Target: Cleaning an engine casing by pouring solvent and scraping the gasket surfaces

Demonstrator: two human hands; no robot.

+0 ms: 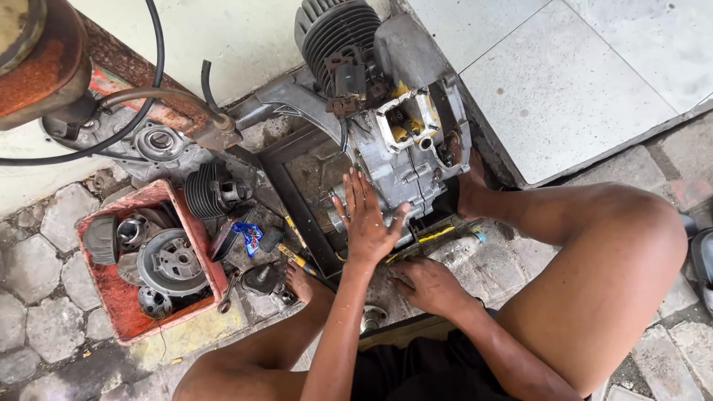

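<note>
Centrally, left hand (368,223) spread flat, fingers apart, on grey engine case (405,160), right hand (431,286) lower centre, curled on the ground, grip unclear, red tray (122,312) of parts at left.

One small crumpled packet (248,236) — blue, with red and white — on the ground beside the red tray (210,256).

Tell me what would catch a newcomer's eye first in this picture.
The grey engine block at top centre stands out, its finned cylinder pointing up, with the left hand pressed flat against its casing. The right hand rests on the ground just below. At left, a red tray holds dirty metal engine parts on the paving stones.
</note>
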